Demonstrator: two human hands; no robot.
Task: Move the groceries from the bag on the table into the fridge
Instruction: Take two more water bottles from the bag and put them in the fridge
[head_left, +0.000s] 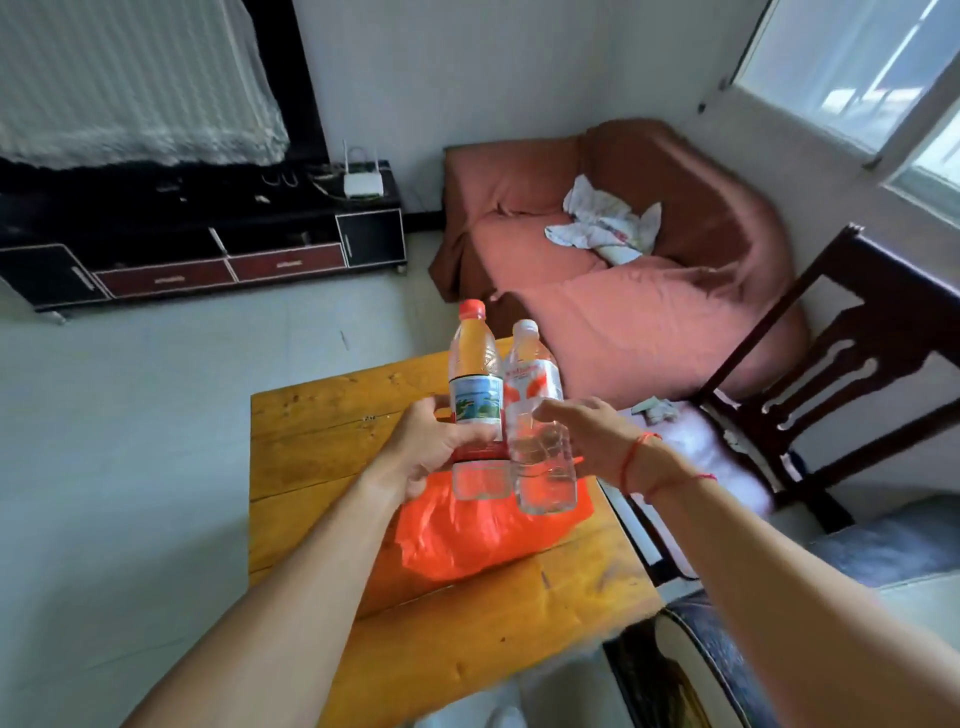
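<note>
Both hands are raised over the wooden table (311, 431), each wrapped around a clear plastic water bottle; the left hand (431, 452) grasps the red-capped bottle (475, 395) around its lower half, fingers curled over the bottom of its blue and green label, while the right hand (597, 441) grips the white-capped bottle (537, 415) from the right side, its fingers showing through the clear plastic; a red string (631, 460) circles the right wrist; the two bottles stand upright, long axes near vertical, caps pointing up and slightly away from the camera, bases down, and they are pressed side by side, touching along their bodies; both are filled with clear liquid almost to the neck; the white-capped one carries a red and white label on its upper part; directly beneath the bottle bases lies the orange plastic bag (467, 535), crumpled and slumped on the table top, and whether anything is in it cannot be told; the bottles are held above the bag and do not rest in it; a dark wooden chair (831, 364) stands just beside the table on the right, a sofa under a reddish cover (623, 301) lies beyond it, and a low black TV cabinet (208, 249) runs along the far wall at the left.
</note>
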